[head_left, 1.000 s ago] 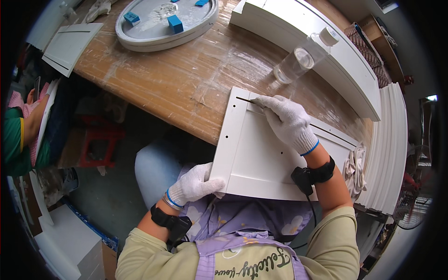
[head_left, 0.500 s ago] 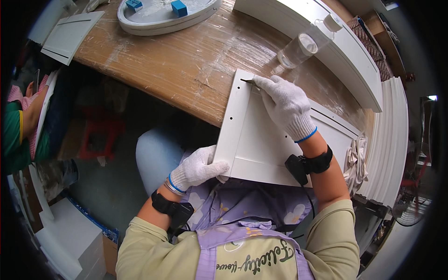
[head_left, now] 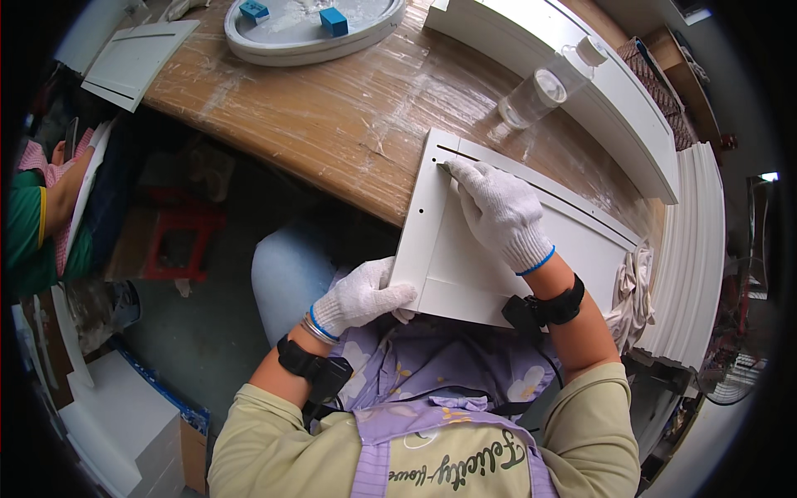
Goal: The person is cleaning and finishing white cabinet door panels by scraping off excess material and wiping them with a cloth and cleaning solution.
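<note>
A white panel point(head_left: 469, 274) with a raised frame, a dark slot along its far edge and small dark holes lies tilted from my lap onto the table's edge. My left hand point(head_left: 359, 297), in a white knit glove, grips the panel's near left corner, thumb on top and fingers beneath. My right hand point(head_left: 505, 214), gloved the same way, is over the panel's far left corner. Its fingers pinch a small, thin, dark greenish piece point(head_left: 445, 167) against the frame strip near a hole; most of it is hidden by the fingertips.
On the wooden table point(head_left: 332, 124) are a clear bottle point(head_left: 535, 95), a long white board point(head_left: 614, 108) and a round white tray point(head_left: 311, 51) with blue blocks. Stacked white strips point(head_left: 697, 249) and a cloth point(head_left: 633, 290) are at right. Another person's arm point(head_left: 66, 195) shows at left.
My right hand has come slightly nearer, drawing the dark piece from the far edge along the frame strip. The far slot now shows more fully. My left hand keeps its grip.
</note>
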`<state>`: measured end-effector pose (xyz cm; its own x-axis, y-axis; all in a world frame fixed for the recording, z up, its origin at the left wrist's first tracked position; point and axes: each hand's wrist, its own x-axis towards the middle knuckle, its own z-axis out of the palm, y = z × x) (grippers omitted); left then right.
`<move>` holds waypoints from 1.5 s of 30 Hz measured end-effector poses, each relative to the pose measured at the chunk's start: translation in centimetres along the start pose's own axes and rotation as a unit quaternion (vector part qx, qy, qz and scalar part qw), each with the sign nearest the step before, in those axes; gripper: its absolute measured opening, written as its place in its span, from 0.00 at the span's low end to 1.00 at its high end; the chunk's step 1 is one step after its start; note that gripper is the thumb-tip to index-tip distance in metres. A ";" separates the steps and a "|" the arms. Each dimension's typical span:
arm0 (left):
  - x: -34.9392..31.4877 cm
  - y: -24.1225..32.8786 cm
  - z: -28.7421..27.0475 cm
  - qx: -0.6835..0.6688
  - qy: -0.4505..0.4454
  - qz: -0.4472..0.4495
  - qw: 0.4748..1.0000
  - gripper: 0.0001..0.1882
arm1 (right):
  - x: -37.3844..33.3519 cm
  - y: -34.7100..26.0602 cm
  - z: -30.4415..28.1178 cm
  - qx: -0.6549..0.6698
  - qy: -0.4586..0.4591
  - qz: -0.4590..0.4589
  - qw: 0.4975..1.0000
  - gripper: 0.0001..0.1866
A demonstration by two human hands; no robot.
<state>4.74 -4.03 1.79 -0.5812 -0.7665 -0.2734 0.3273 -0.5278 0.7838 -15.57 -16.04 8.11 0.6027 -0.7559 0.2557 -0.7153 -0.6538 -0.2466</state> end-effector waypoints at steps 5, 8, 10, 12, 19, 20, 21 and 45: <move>0.0 -0.1 0.0 0.005 0.010 -0.006 1.000 0.21 | 0.0 -0.7 -0.5 -0.012 -0.026 -0.027 0.999 0.16; 0.1 -0.1 0.1 0.005 0.008 -0.010 1.000 0.21 | 0.0 -0.6 -0.8 -0.026 -0.046 -0.023 0.998 0.16; 0.1 -0.5 0.0 -0.007 0.006 -0.007 1.000 0.21 | 0.0 -0.5 -0.8 -0.043 -0.070 -0.034 0.996 0.17; 0.0 -0.4 0.1 -0.008 0.002 -0.003 1.000 0.21 | -0.1 -0.3 -0.6 -0.013 -0.036 -0.028 0.999 0.16; 0.1 -0.4 -0.2 -0.004 -0.001 0.000 1.000 0.21 | 0.3 -1.2 -0.9 -0.060 -0.068 -0.009 0.996 0.17; 0.1 -0.3 -0.2 -0.003 -0.003 0.000 1.000 0.21 | 0.5 -0.9 -0.5 -0.032 -0.030 -0.011 0.999 0.17; 0.1 -0.2 -0.1 -0.002 -0.003 0.002 1.000 0.21 | 0.6 -0.9 -0.3 -0.004 0.008 -0.012 1.000 0.17; 0.9 -0.6 0.4 0.013 0.078 0.052 0.996 0.33 | -17.8 2.8 -9.6 0.465 0.039 0.511 0.722 0.09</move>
<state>3.73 -4.31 1.29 -0.4220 -0.8648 -0.2721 0.3584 -0.4348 0.8261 -31.69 -4.04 11.88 -0.1195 -0.8788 -0.4620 -0.2039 0.4771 -0.8549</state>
